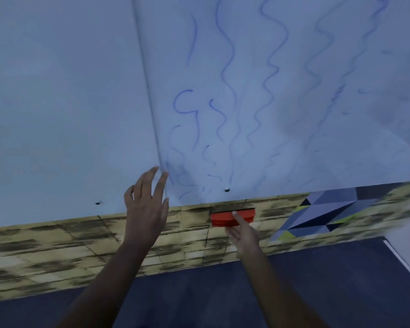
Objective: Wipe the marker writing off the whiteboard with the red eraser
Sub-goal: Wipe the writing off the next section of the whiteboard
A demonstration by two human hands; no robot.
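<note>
The whiteboard (282, 67) fills the upper view and carries several wavy blue marker lines (227, 74), with smeared patches at the right and near its lower edge. The red eraser (223, 218) sits just below the board's bottom edge, against the wood-patterned wall. My right hand (243, 233) grips the eraser from below, thumb across its front face. My left hand (147, 204) is raised with straight spread fingers, its fingertips at the board's lower edge near a vertical seam (149, 91); it holds nothing.
Two small screws (227, 190) (97, 203) dot the board's bottom edge. Below it runs a wood-patterned wall strip (57, 245) with a geometric grey-and-yellow panel (322, 216) at the right. A dark floor (199, 292) lies underneath.
</note>
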